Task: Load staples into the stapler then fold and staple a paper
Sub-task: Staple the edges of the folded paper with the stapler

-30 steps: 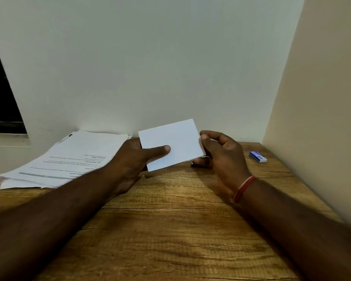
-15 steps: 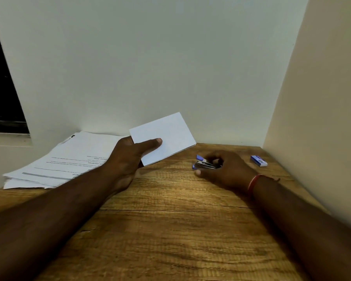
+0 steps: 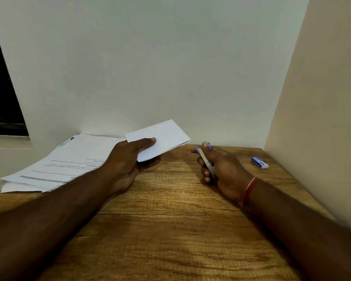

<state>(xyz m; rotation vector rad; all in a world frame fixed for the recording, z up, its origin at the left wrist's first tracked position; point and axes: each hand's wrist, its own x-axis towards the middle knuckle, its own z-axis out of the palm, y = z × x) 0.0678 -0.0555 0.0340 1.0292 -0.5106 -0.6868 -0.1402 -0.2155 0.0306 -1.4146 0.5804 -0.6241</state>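
Note:
My left hand holds a folded white paper above the wooden table, thumb on top, with the paper tilted up toward the back wall. To the right, my right hand is closed around a small blue and silver stapler, lifted just off the table, its blue tip pointing up and away. The two hands are apart, and the stapler does not touch the paper.
A stack of printed sheets lies at the back left of the table. A small blue staple box sits at the back right near the side wall. A wall closes off the back.
My right hand let go of the paper, took hold of the stapler on the table and raised it. My left hand carried the paper slightly left and up.

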